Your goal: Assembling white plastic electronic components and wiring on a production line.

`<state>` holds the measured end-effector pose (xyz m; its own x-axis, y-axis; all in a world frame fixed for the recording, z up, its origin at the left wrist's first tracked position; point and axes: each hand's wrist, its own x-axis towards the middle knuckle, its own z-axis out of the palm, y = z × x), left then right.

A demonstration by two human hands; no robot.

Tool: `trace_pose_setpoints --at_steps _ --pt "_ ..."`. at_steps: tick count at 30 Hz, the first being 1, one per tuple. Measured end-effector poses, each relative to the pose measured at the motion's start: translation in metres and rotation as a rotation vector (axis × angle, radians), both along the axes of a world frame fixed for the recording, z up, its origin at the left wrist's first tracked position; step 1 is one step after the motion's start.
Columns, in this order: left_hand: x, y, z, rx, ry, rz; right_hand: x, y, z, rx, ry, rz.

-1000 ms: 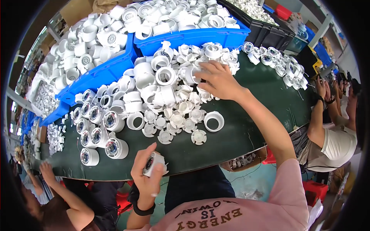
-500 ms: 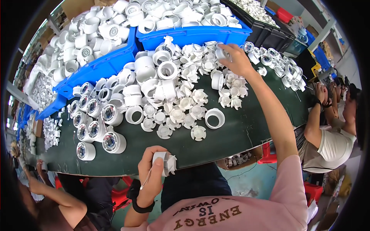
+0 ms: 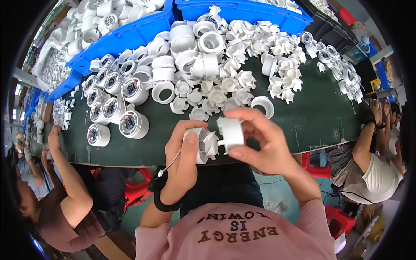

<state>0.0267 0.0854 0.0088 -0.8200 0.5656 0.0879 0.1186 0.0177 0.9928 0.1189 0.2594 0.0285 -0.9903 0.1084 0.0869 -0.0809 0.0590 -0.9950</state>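
Close to the table's near edge, my left hand (image 3: 181,161) grips a white fan unit (image 3: 201,152) with a blade wheel on its right end. A thin wire with a small plug hangs from this unit across my palm. In my right hand (image 3: 269,145) is a short white cylindrical housing (image 3: 232,131), pinched between thumb and fingers. Its left edge faces the blade wheel, very near it; whether they touch I cannot tell. Just beyond my right fingers, a loose white ring (image 3: 264,104) lies on the green table (image 3: 312,115).
Loose white blade wheels (image 3: 216,96) and cylinders (image 3: 164,68) cover the middle. Units with visible circuit boards (image 3: 133,125) stand left; more small units (image 3: 346,78) lie far right. Blue bins (image 3: 242,16) line the back. Co-workers sit on both sides, one arm (image 3: 71,190) reaching onto the table.
My right hand has come back from the far side of the pile, bringing the white housing to the fan unit. My left hand has risen slightly with its unit. The view has shifted.
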Motion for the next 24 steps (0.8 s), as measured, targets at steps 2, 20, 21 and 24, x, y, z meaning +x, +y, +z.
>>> trace_pose_setpoints --at_steps 2,20,21,24 --pt "0.003 0.002 0.002 0.049 0.017 0.04 0.0 -0.013 -0.01 0.047 0.084 0.022" --pt "0.017 -0.003 0.005 0.016 0.248 0.032 0.01 -0.036 -0.02 0.089 0.211 -0.063" --pt "0.017 -0.003 0.005 0.019 0.26 0.035 0.011 -0.036 -0.019 0.087 0.211 -0.066" --pt "0.019 -0.002 0.003 0.013 0.288 0.053 0.013 -0.037 -0.019 0.038 0.174 -0.05"
